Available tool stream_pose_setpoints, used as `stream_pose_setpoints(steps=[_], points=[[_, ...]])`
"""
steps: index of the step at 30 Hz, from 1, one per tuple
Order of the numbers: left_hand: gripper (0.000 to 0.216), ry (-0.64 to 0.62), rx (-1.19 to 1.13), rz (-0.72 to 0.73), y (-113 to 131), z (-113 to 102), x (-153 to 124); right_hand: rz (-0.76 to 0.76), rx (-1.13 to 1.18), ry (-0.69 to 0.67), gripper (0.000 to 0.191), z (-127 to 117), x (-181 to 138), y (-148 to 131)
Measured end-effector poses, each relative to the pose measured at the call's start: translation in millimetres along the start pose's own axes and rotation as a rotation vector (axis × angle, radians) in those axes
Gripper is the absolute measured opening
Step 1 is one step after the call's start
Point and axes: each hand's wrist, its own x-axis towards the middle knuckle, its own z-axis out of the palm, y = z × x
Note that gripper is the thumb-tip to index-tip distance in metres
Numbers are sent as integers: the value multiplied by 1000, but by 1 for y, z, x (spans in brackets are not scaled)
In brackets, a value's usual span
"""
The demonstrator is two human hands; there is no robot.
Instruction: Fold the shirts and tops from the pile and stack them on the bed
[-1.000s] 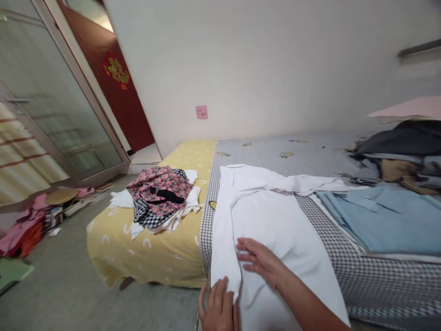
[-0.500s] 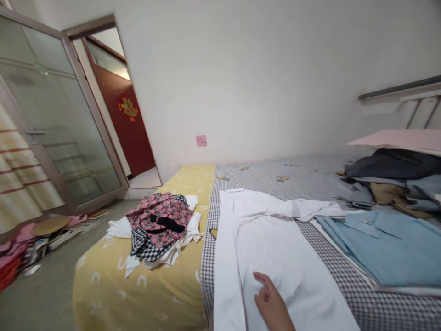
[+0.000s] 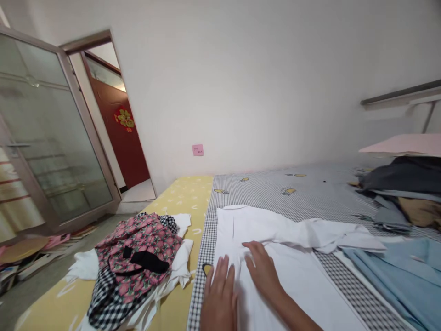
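Observation:
A white shirt (image 3: 299,271) lies partly folded on the checked bedspread, one sleeve stretched out to the right. My left hand (image 3: 220,294) rests flat on the shirt's left edge with its fingers extended. Just right of it, my right hand (image 3: 263,271) lies on the shirt near the base of that sleeve, fingers loosely spread. Neither hand grips the cloth. The sleeve's cuff end reaches the folded light blue shirt (image 3: 399,276) on the right.
A crumpled pink floral garment (image 3: 148,248) with black checked parts and white cloth lies on the yellow sheet (image 3: 186,197). Dark and brown folded clothes (image 3: 406,179) are stacked at the right under a pink board (image 3: 406,144). A glass door (image 3: 58,128) stands at the left.
My left hand has come into view on the shirt's left edge. My right hand has moved farther up the shirt, its fingers now spread. The view has shifted closer to the bed.

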Motion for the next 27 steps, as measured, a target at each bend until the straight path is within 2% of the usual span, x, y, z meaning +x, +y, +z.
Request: stream_pose_setpoints(steps=[2,4,6,8,9,11,14,16,20,24,27], points=[[49,-52,-24,-61,-3,37,41,-57,-199,-151,45,4,14,6],[43,-210,-61,-130,-10,73,66,-26,-351,-285,43,2,30,14],[42,-313,-78,-189,-19,102,72,34,-434,-333,42,-2,50,18],[45,-303,-57,-240,-26,122,65,53,-459,-287,45,-2,73,16],[45,-272,-37,-267,-28,129,60,16,-456,-257,48,1,84,13],[46,-216,2,-313,-27,136,53,-123,-436,-249,51,14,103,7],[46,-182,18,-335,-22,139,49,-279,-413,-415,52,48,126,6],[48,-179,20,-334,-19,138,49,-238,-419,-508,56,74,142,15],[50,-164,65,-359,-16,136,50,-113,-406,-483,59,113,183,33],[50,-152,128,-338,-18,134,51,-63,-365,-430,61,120,205,30],[48,-192,184,-289,-23,131,52,-59,-343,-425,61,108,194,17]])
